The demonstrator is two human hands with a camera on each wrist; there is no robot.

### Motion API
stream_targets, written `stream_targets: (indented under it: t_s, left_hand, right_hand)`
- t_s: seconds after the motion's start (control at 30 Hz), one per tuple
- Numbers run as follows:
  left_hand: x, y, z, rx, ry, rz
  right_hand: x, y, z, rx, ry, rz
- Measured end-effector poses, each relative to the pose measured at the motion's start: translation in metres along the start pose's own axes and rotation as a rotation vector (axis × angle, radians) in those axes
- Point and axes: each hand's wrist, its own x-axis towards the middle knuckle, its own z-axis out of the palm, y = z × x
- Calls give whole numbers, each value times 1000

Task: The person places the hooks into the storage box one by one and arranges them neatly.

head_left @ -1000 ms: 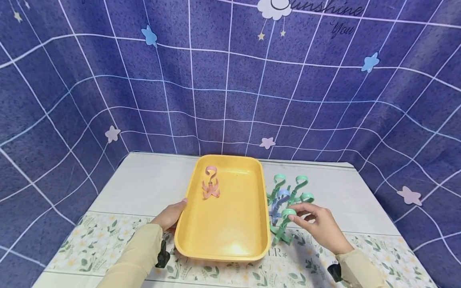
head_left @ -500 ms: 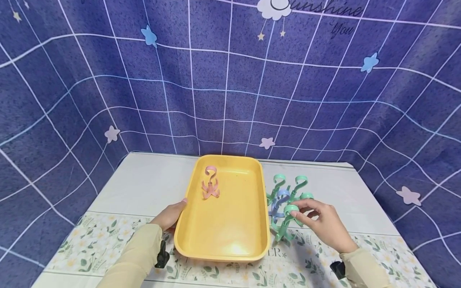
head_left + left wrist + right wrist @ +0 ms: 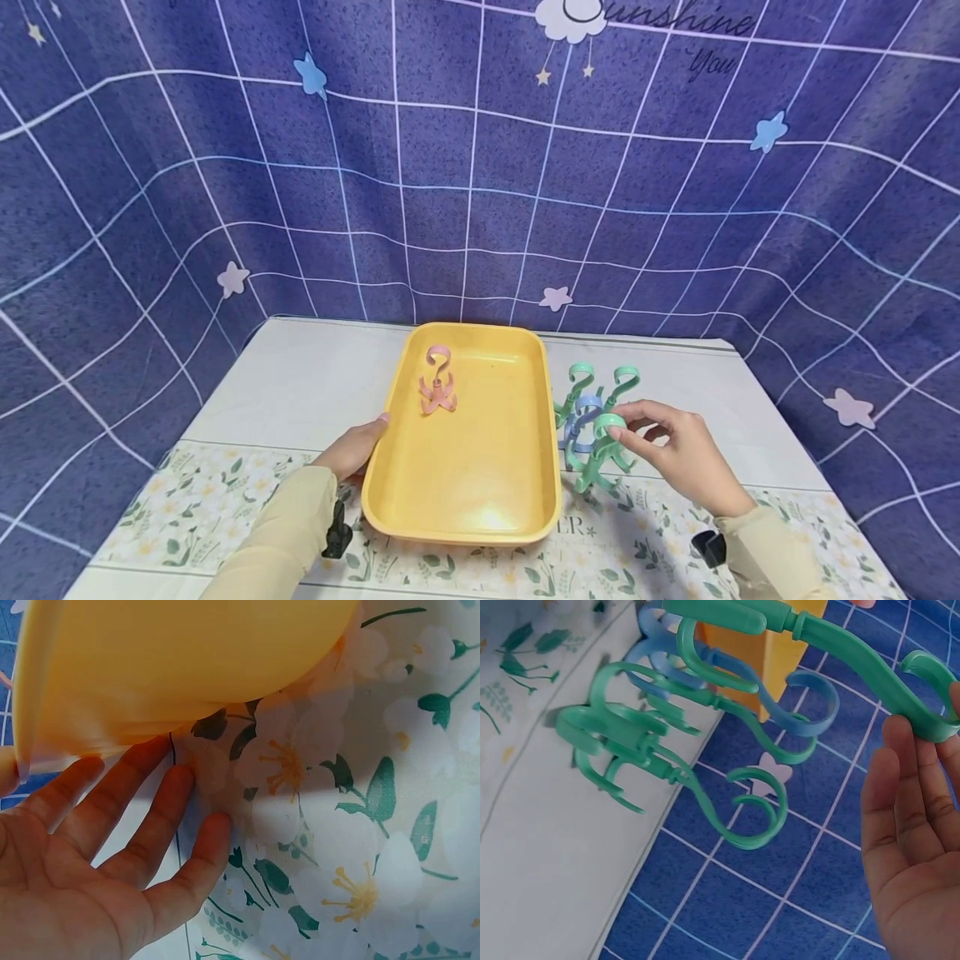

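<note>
My right hand (image 3: pixel 678 454) pinches the curled top of a green four-pronged hanging hook (image 3: pixel 855 652) between thumb and fingertips, its prongs pointing down. Right behind it are a blue hook (image 3: pixel 589 404) and green hooks (image 3: pixel 626 377) of the same shape, partly overlapped by the held one. To their left is a yellow tray (image 3: pixel 480 467). My left hand (image 3: pixel 354 450) holds the tray's left side, thumb over the rim, with the fingers (image 3: pixel 154 802) reaching beneath its edge. Inside the tray, at the back left, rests a pink hook (image 3: pixel 438 396).
The table has a white and floral cover (image 3: pixel 202 500). Behind and at both sides hangs a blue curtain (image 3: pixel 480 217) with white grid lines and stars. The tray's right wall stands close to the hooks.
My right hand has shifted right and slightly away from me, and the pinched green hook has moved with it, over the other hooks. The left hand and tray stay nearly still.
</note>
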Motion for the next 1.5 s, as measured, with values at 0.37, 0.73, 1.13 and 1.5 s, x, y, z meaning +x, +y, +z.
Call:
stream_targets:
  t_s: [0.37,0.73,1.13,1.5]
  left_hand:
    - [2,-3,0,8,17,-8]
    - [2,-2,0,13,12,-23]
    - [1,-2,1,3,10,-5]
    - [1,-2,0,22,20,-20]
  right_hand:
    - [11,-7,-10,-15,49,-109]
    - [23,-16,-12,10,61,-112]
    - [36,-24,-9,55,77,-166]
    - [48,-28,0,61,57,-169]
